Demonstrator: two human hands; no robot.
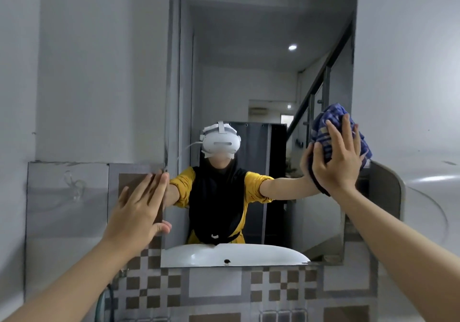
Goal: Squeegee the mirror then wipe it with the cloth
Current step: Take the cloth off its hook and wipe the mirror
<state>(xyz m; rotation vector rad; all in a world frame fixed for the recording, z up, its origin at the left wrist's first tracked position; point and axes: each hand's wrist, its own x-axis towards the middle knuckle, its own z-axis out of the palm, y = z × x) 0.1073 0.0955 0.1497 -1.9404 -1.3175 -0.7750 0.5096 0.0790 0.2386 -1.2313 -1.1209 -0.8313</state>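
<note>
The tall rectangular mirror (pixel 261 72) hangs on the wall straight ahead. It reflects a person in a yellow top and a white headset. My right hand (pixel 334 157) presses a bunched blue checked cloth (pixel 331 122) flat against the mirror's right edge, at about mid height. My left hand (pixel 139 209) lies flat with fingers spread on the mirror's lower left edge, half over the brown tile beside it. No squeegee is in view.
Brown and grey checked tiles (pixel 281 286) cover the wall under the mirror. A white basin shows only as a reflection (pixel 234 254) at the mirror's bottom. A clear suction hook (pixel 74 187) sticks to the grey panel at left. White wall surrounds the rest.
</note>
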